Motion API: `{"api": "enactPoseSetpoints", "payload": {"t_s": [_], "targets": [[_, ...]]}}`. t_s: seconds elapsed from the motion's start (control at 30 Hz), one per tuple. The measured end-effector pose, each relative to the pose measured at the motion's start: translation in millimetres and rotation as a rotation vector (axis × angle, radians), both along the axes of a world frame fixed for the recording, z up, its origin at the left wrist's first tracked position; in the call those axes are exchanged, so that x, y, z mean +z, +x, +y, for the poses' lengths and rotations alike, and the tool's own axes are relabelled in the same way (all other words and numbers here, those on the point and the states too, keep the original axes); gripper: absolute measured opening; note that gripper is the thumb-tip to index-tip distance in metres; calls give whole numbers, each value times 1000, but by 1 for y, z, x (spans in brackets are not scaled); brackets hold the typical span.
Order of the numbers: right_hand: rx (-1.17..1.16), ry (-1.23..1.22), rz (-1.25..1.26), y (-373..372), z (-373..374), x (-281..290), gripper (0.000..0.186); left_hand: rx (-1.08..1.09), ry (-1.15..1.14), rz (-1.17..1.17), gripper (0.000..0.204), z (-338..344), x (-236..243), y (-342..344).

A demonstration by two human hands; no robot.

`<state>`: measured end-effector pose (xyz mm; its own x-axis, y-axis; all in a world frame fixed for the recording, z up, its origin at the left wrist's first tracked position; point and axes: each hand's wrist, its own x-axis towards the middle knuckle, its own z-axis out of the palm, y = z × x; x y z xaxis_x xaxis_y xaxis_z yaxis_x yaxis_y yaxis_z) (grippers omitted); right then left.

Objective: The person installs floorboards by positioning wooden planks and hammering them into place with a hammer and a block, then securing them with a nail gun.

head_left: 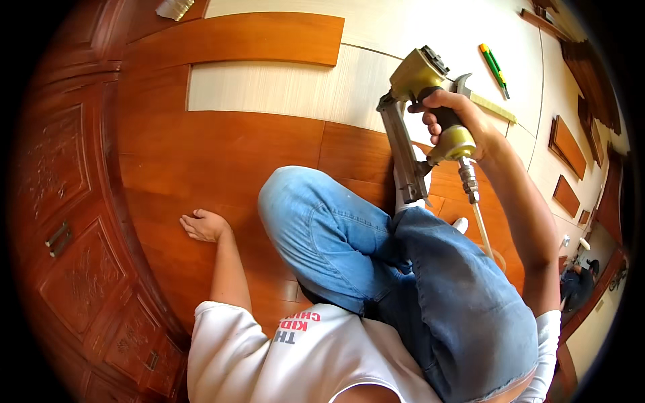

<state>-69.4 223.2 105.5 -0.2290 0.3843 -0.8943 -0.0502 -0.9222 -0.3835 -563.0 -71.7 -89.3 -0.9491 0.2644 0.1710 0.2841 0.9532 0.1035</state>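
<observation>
My right hand (pixel 451 113) is wrapped round the black grip of a yellow-green pneumatic nail gun (pixel 406 151), held up above my bent legs. An air hose (pixel 481 228) runs down from the metal coupling on its handle. My left hand (pixel 205 225) rests on the reddish-brown wooden floor planks (pixel 222 154), its fingers stretched out and holding nothing. Beyond the right hand lies a hammer-like tool with a curved metal claw (pixel 462 82) and a yellowish handle (pixel 494 107), partly hidden by the hand and nail gun. A green and yellow utility knife (pixel 494 71) lies close by.
One loose plank (pixel 269 39) lies on the pale underlayer boards (pixel 282 87), beside the laid planks. Carved wooden doors (pixel 54 181) line the left side. Several cut pieces, including a short board (pixel 568 146), lie at the right. Another person (pixel 579 285) is at the far right.
</observation>
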Motion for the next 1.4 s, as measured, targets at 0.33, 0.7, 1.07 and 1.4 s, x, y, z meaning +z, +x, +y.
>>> {"api": "enactPoseSetpoints", "payload": {"t_s": [0.33, 0.7, 1.07, 1.4], "targets": [[66, -271, 127, -27, 19, -39, 21, -41, -56, 10, 58, -15, 23, 9], [219, -339, 45, -51, 33, -31, 40, -33, -50, -24, 58, -23, 27, 4], [265, -393, 123, -36, 38, -43, 23, -21, -19, -45, 57, -17, 28, 10], [250, -413, 79, -3, 31, -38, 21, -38, -19, -21, 59, -19, 25, 3]]}}
